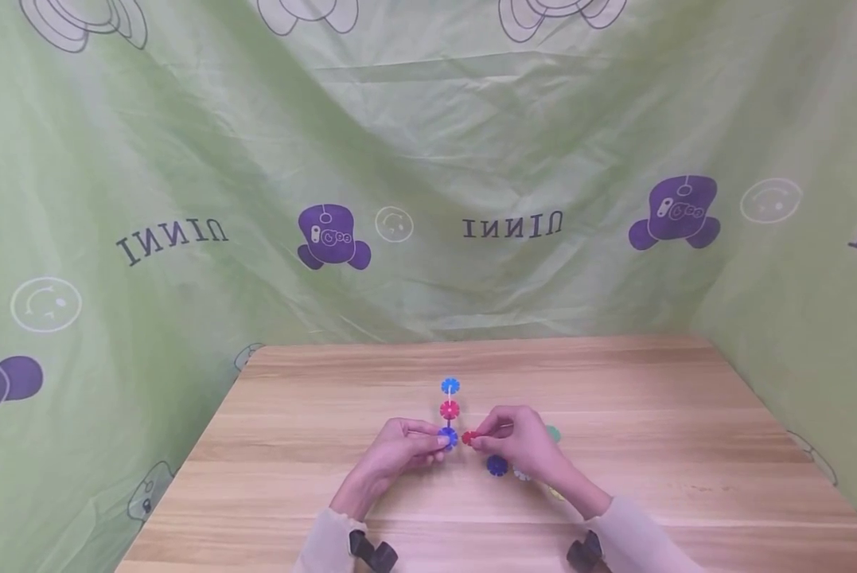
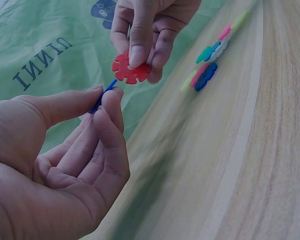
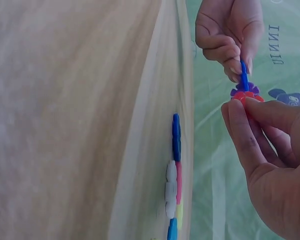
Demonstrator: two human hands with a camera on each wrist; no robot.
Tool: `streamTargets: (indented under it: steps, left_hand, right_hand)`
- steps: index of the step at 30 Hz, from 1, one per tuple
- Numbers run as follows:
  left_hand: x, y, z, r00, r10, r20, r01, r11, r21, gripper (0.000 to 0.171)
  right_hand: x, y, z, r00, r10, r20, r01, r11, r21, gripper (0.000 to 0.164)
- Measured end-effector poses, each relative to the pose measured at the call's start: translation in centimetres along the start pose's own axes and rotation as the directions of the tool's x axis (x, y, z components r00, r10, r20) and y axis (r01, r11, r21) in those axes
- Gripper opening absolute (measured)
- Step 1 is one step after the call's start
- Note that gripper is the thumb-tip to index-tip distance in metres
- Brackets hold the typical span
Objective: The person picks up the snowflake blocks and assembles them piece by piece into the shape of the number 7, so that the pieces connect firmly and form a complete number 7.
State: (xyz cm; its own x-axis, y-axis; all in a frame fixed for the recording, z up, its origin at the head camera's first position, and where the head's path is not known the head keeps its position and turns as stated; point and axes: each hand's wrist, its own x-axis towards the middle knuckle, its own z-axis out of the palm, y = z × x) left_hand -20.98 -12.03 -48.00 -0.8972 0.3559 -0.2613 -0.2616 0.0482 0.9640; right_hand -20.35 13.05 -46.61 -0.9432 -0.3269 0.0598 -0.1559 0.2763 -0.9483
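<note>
My left hand [image 1: 395, 455] pinches a blue notched snowflake disc [image 1: 452, 437] between thumb and fingers. This disc is the near end of a joined chain that runs away from me, with a pink disc [image 1: 449, 410] and a light blue disc [image 1: 450, 386] facing up and thinner discs edge-on between them. To its right, my right hand [image 1: 524, 442] holds a red snowflake disc [image 2: 122, 72] by thumb and fingertips. The red disc's notched rim is right by the blue disc's edge in the left wrist view. Behind the red one, a purple disc [image 3: 234, 93] shows in the right wrist view.
Loose discs lie on the wooden table [image 1: 292, 493] near and under my right forearm: a dark blue disc [image 1: 496, 465], a whitish disc [image 1: 521, 474], a yellow disc [image 1: 556, 493] and a green disc [image 1: 554, 434]. A green printed cloth [image 1: 428, 143] hangs around the table's back and sides.
</note>
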Motion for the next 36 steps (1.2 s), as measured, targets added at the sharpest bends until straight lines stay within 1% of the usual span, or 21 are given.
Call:
streamTargets:
  steps: [8,23,30,36]
  left_hand:
    - [0.08,0.06,0.00,1.000,0.000,0.004,0.000,1.000,-0.010,0.026]
    - [0.32,-0.04,0.04,1.000,0.006,0.005,-0.006,1.000,-0.009,0.025]
    - [0.32,0.07,0.32,1.000,0.017,-0.002,-0.017,1.000,-0.003,0.024]
    - [0.17,-0.10,0.84,0.999,0.020,-0.045,-0.020,1.000,-0.001,0.020]
  right_hand:
    - [0.27,0.14,0.41,1.000,-0.011,-0.017,0.010,0.998,-0.054,0.012]
    - [0.34,0.27,0.62,1.000,-0.019,-0.019,0.017,0.993,-0.120,0.011]
    - [0.28,0.07,0.68,0.995,-0.096,-0.020,0.090,0.976,-0.197,0.007]
    - [0.29,-0.47,1.07,0.991,-0.133,-0.007,0.127,0.960,-0.250,0.008]
